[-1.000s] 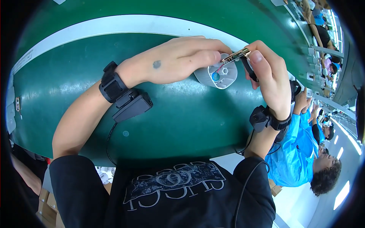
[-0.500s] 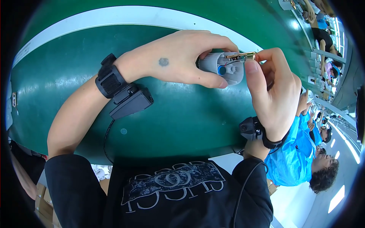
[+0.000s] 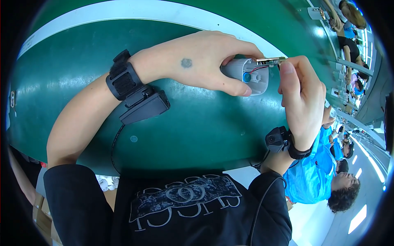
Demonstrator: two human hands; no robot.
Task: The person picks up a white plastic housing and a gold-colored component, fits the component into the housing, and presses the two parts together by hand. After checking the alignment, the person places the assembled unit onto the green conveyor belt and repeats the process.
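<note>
My left hand is wrapped round a light grey hollow plastic housing, thumb along its near side. The housing's open end points right. Inside it sits a round blue part, with a thin red wire running up from it. Between thumb and forefinger, my right hand pinches the right end of a narrow gold-and-silver metal strip assembly. That strip lies across the far rim of the opening, and the wire runs toward it. Whether the strip touches the housing I cannot tell.
Both hands are over a green tabletop with a white strip across its far part. A small metal part lies at the far left. On the right sits a person in blue. Cartons stand low on the left.
Both hands and the housing have shifted slightly to the right. The strip has moved outward with my right hand, showing more of the housing's inside and the red wire.
</note>
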